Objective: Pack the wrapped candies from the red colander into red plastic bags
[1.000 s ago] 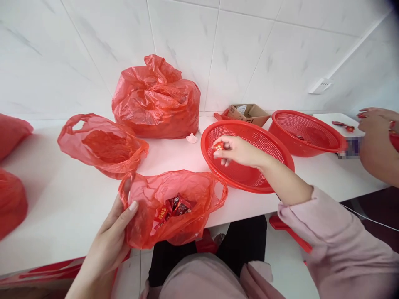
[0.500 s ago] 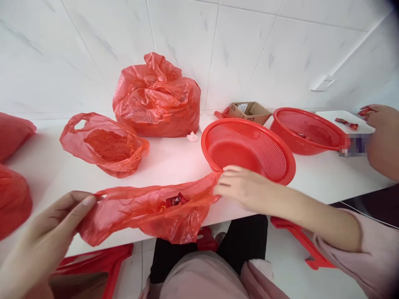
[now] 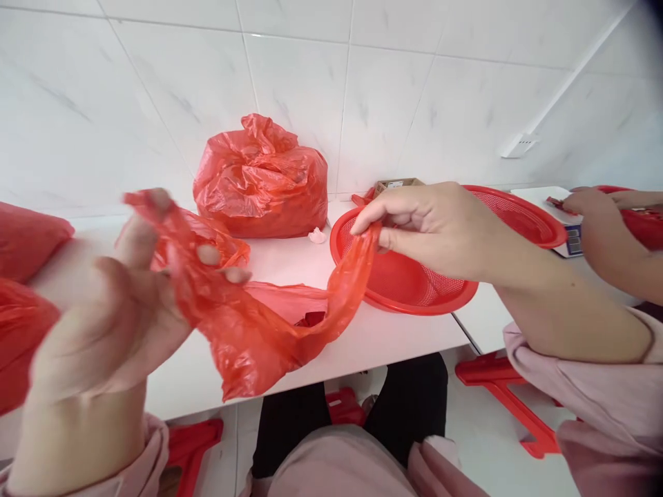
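Note:
Between my two hands hangs a thin red plastic bag (image 3: 259, 345), its middle sagging above the table's front edge. My left hand (image 3: 121, 304), partly blurred, has its palm turned up and one end of the bag looped over its fingers. The other end is pinched between the thumb and fingers of my right hand (image 3: 435, 224), raised in front of a red plastic colander (image 3: 409, 293). Inside the bag a small dark-red wrapped piece (image 3: 313, 319) shows; anything else in it is hidden.
Against the wall stands a full red bag (image 3: 262, 186), with an opened red bag (image 3: 233, 252) before it. More red bags (image 3: 31, 241) lie at left. To the right are another colander (image 3: 523, 214), a scale (image 3: 574, 238) and a co-worker's hand (image 3: 585, 200) holding something red.
Both hands have risen, lifting the bag's ends so it sags between them. My left hand has turned palm up. At right, the co-worker's hand has moved lower, and a second arm now shows.

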A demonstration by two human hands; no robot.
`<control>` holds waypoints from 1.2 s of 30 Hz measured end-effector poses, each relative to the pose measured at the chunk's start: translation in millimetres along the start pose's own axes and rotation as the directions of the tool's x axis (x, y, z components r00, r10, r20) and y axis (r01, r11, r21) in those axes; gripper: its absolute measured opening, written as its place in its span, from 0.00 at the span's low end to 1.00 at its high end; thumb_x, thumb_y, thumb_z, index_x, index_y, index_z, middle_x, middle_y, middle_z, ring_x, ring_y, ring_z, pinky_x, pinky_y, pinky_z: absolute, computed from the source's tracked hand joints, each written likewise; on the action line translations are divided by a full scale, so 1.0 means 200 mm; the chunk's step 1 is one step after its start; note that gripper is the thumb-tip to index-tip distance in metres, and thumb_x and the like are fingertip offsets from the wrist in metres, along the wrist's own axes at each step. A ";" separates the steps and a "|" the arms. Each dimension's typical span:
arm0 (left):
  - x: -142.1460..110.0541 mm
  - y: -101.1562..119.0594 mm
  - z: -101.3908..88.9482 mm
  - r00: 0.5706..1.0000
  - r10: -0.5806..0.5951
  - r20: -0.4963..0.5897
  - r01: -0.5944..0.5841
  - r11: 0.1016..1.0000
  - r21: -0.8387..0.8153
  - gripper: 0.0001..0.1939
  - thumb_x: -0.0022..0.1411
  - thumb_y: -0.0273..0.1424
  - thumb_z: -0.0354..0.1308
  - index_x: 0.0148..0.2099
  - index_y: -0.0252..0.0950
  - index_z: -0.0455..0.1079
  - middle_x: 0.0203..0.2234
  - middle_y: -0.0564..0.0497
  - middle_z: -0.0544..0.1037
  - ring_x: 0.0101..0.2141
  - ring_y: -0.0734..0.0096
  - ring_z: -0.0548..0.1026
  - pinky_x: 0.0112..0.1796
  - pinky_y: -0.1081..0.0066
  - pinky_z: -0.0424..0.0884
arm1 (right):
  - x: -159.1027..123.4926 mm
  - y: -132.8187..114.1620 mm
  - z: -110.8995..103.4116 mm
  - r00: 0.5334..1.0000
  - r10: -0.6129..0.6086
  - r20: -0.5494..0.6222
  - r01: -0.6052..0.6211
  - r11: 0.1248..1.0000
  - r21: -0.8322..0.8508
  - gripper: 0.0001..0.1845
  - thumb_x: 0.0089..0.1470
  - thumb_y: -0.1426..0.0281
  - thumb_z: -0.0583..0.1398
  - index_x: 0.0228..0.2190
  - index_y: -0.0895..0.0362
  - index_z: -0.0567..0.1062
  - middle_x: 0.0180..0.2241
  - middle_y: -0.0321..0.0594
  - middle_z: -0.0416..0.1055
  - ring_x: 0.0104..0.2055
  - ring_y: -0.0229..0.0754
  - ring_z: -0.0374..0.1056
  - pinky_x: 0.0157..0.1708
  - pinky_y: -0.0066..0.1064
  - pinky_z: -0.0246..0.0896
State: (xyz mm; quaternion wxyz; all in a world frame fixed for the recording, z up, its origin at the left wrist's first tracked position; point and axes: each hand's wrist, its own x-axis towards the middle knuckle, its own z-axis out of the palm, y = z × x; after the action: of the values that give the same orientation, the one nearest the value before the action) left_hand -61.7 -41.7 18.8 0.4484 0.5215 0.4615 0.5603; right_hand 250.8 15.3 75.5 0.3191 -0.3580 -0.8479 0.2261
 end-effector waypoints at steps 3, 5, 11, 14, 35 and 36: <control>0.06 -0.03 0.10 0.921 -0.067 0.383 0.074 0.997 -0.004 0.44 0.61 0.45 0.61 0.71 0.53 0.41 0.27 0.61 0.74 0.25 0.75 0.75 0.36 0.66 0.75 | 0.05 -0.07 0.06 0.995 -0.076 0.061 0.066 0.987 0.148 0.12 0.56 0.79 0.57 0.37 0.54 0.77 0.39 0.32 0.76 0.43 0.39 0.74 0.46 0.33 0.73; 0.09 -0.04 0.18 0.845 -0.171 0.506 0.131 0.985 0.114 0.37 0.61 0.39 0.62 0.67 0.46 0.52 0.22 0.61 0.70 0.21 0.77 0.70 0.29 0.73 0.72 | 0.09 -0.13 0.11 0.988 -0.135 0.079 0.115 0.968 0.222 0.13 0.55 0.82 0.56 0.36 0.56 0.76 0.38 0.33 0.76 0.42 0.36 0.74 0.46 0.30 0.72; 0.16 -0.07 0.35 0.785 -0.208 0.583 0.174 0.978 0.115 0.19 0.61 0.42 0.61 0.26 0.38 0.60 0.16 0.61 0.51 0.17 0.81 0.52 0.22 0.76 0.64 | 0.13 -0.17 0.28 0.971 -0.219 0.093 0.188 0.946 0.262 0.15 0.59 0.79 0.55 0.44 0.52 0.73 0.48 0.34 0.74 0.50 0.38 0.70 0.51 0.34 0.68; 0.18 -0.11 0.33 0.806 -0.238 0.542 0.245 0.968 0.061 0.21 0.66 0.48 0.53 0.27 0.37 0.62 0.16 0.62 0.46 0.17 0.80 0.46 0.23 0.74 0.65 | 0.09 -0.07 0.30 0.984 -0.170 0.048 0.162 0.977 0.137 0.16 0.58 0.72 0.60 0.48 0.51 0.71 0.52 0.38 0.71 0.53 0.42 0.68 0.52 0.38 0.66; 0.09 -0.24 0.32 0.847 0.403 0.346 -0.525 0.533 0.663 0.16 0.49 0.14 0.49 0.36 0.37 0.67 0.40 0.51 0.79 0.30 0.73 0.74 0.27 0.75 0.63 | -0.06 0.18 0.60 0.987 0.111 0.114 -0.154 0.839 0.521 0.18 0.67 0.61 0.52 0.55 0.50 0.68 0.55 0.40 0.69 0.56 0.41 0.66 0.56 0.38 0.61; 0.08 -0.25 0.32 0.806 0.480 0.347 -0.570 0.471 0.673 0.17 0.51 0.13 0.48 0.38 0.38 0.68 0.44 0.49 0.78 0.33 0.72 0.75 0.28 0.75 0.65 | -0.07 0.18 0.59 0.984 0.084 0.155 -0.157 0.821 0.550 0.18 0.66 0.61 0.52 0.54 0.51 0.68 0.53 0.40 0.70 0.54 0.41 0.68 0.54 0.37 0.63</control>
State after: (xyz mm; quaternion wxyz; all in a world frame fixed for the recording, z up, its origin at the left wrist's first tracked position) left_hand 1.8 -13.4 -26.5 0.0221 0.8036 0.4416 0.3983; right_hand 191.3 10.5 -34.1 0.3416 -0.2868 -0.7384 0.5058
